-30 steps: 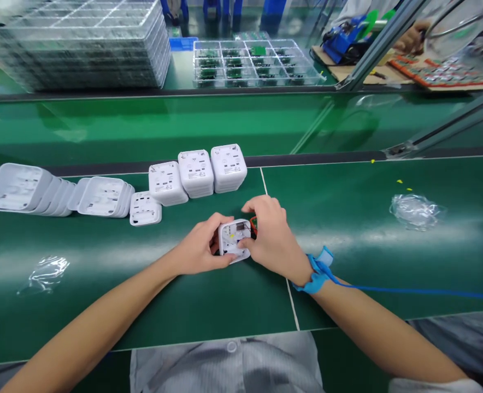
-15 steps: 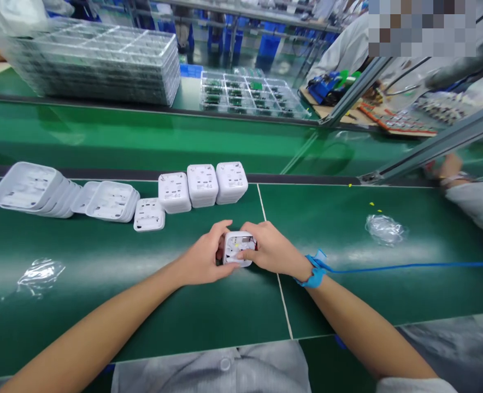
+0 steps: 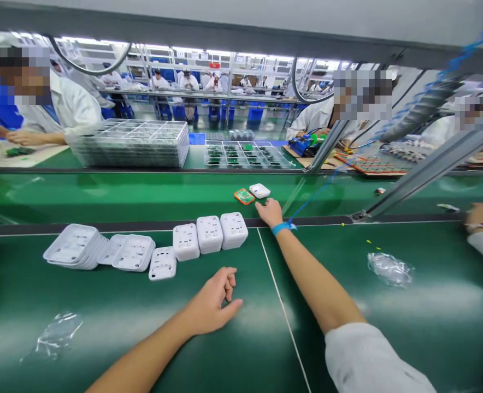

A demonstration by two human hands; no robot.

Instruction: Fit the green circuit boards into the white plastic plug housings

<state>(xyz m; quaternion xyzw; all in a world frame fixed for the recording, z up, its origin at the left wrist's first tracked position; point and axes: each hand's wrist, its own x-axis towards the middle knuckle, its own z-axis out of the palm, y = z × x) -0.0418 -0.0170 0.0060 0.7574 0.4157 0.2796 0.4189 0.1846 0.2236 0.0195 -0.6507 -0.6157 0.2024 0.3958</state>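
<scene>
My right hand (image 3: 269,212) reaches forward to the far edge of the green bench, fingers spread and holding nothing. A blue wrist strap (image 3: 283,227) with a cord is on that wrist. Just beyond its fingertips, on the conveyor belt (image 3: 143,196), lie a white plastic case (image 3: 260,190) and a small green circuit board with an orange rim (image 3: 244,196). My left hand (image 3: 215,297) rests on the bench near me, fingers loosely curled, thumb out, holding nothing.
Three stacks of white cases (image 3: 209,233) stand left of my right arm, with leaning white lids (image 3: 72,245) and a single lid (image 3: 162,263) further left. Plastic bags (image 3: 390,268) lie on the bench. Clear trays (image 3: 133,143) and co-workers are beyond the belt.
Both hands let go of the white case they held together. My right hand moved forward to the belt, where the case and board now lie; my left hand dropped to the bench. The view tilted up.
</scene>
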